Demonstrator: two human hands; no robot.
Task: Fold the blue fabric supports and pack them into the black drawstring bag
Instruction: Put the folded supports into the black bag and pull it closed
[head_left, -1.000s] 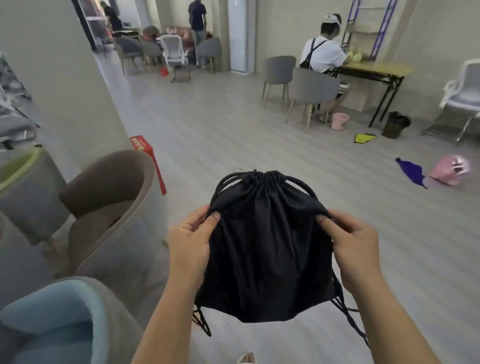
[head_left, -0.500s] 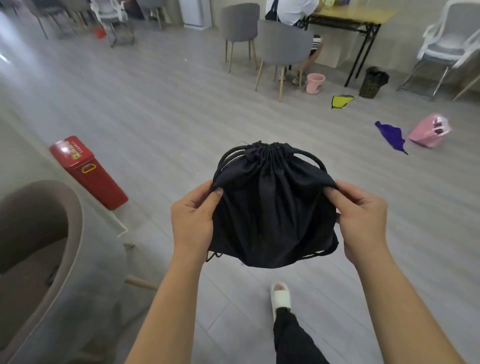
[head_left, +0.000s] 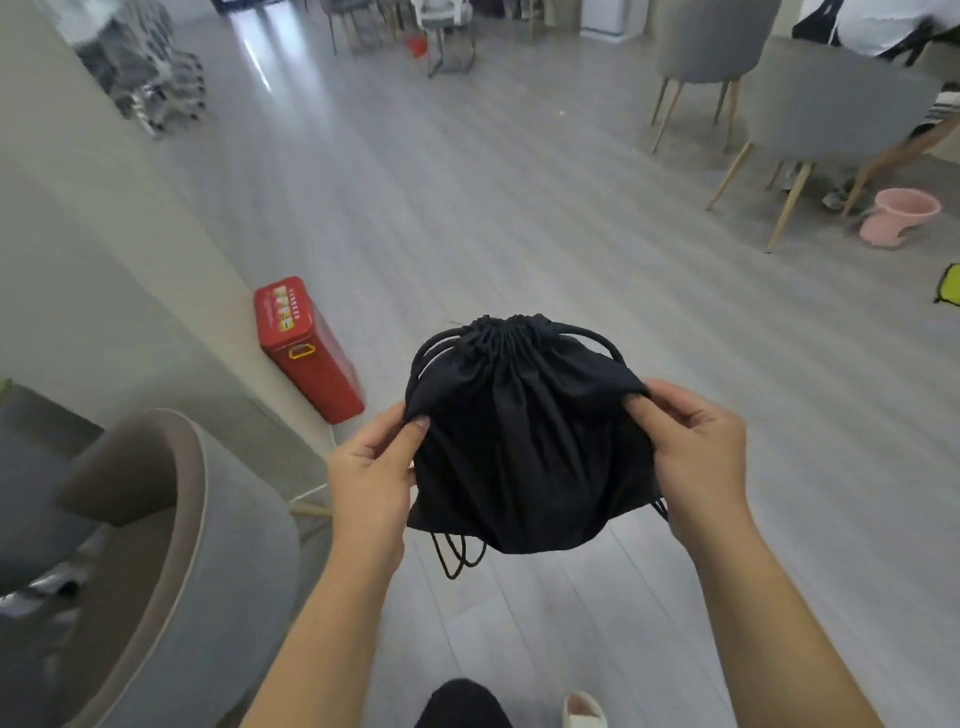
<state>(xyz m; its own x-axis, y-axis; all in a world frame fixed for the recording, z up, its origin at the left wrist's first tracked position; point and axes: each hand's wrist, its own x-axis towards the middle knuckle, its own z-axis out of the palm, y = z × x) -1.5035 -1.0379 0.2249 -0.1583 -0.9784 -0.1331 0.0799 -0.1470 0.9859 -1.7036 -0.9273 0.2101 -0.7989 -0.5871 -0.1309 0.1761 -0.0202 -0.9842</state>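
I hold the black drawstring bag (head_left: 524, 441) in the air in front of me, above the grey floor. Its mouth is cinched shut at the top, and cord loops stick out on both sides and hang below it. My left hand (head_left: 371, 470) pinches the bag's left edge. My right hand (head_left: 696, 457) pinches its right edge. The bag looks bulky and rounded. No blue fabric supports show; whatever is inside the bag is hidden.
A red metal box (head_left: 306, 348) leans against the wall at left. A grey and brown armchair (head_left: 156, 561) stands at lower left. Grey chairs (head_left: 826, 109), a seated person and a pink tub (head_left: 901, 215) are at upper right. My leg and slipper (head_left: 584, 709) are below.
My view has tilted further down and swung left, so the red box and armchair now sit closer. Both hands keep the same hold on the bag, which has risen a little in the frame.
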